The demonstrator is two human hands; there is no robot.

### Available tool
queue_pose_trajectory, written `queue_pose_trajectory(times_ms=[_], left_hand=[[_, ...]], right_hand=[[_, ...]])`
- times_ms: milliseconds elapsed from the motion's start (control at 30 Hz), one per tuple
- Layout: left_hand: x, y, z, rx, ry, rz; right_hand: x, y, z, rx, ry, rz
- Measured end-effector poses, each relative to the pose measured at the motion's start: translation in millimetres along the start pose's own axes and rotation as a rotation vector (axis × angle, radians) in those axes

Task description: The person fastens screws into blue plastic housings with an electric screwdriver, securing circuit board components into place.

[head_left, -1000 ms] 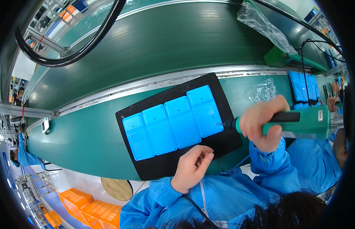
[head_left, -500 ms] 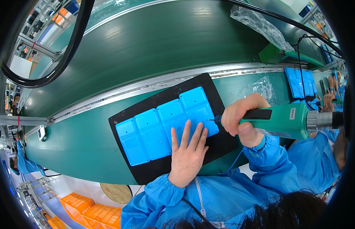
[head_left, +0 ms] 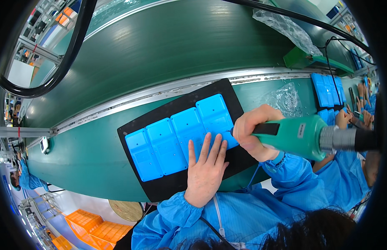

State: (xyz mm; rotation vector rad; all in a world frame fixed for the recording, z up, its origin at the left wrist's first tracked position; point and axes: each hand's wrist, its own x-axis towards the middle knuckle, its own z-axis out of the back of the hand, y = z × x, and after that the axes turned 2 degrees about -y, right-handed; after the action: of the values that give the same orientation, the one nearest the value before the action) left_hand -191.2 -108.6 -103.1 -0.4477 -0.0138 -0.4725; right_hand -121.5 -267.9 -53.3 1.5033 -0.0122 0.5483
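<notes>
A row of joined blue plastic casings [head_left: 162, 146] lies slantwise on a black mat [head_left: 239, 162]. My left hand [head_left: 206, 177] rests flat near the row's right end, its fingers spread across the blue surface. My right hand [head_left: 254, 129] is wrapped round a green electric screwdriver [head_left: 308, 135], which lies nearly level with its grey collar toward the right. Its tip meets the right edge of the last casing, just beyond my left fingertips. My fingers partly hide the tip, so whether a screw sits under it cannot be made out.
A clear bag of small screws [head_left: 287, 102] lies behind my right hand. More blue casings [head_left: 324, 89] stand at the right, near a co-worker's hands [head_left: 343, 119]. A metal rail [head_left: 160, 92] separates the bench from a green conveyor belt [head_left: 160, 50]. Orange crates [head_left: 106, 231] sit lower left.
The screwdriver's body has swung left and slightly down, its tip shifting to the casing's edge. My left hand is almost still. The co-worker's hands at the right have shifted.
</notes>
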Motion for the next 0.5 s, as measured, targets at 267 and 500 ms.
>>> queue_pose_trajectory(times_ms=[267, 500], left_hand=[[0.3, -3.9, 2.7, 0.032, 0.038, -0.019], [6.6, -9.6, 20.6, 0.095, 0.051, -0.103]], right_hand=[[-0.4, -11.0, -10.0, -0.036, -0.215, -0.026], [1.3, 28.0, 37.8, 0.341, -0.654, 0.133]])
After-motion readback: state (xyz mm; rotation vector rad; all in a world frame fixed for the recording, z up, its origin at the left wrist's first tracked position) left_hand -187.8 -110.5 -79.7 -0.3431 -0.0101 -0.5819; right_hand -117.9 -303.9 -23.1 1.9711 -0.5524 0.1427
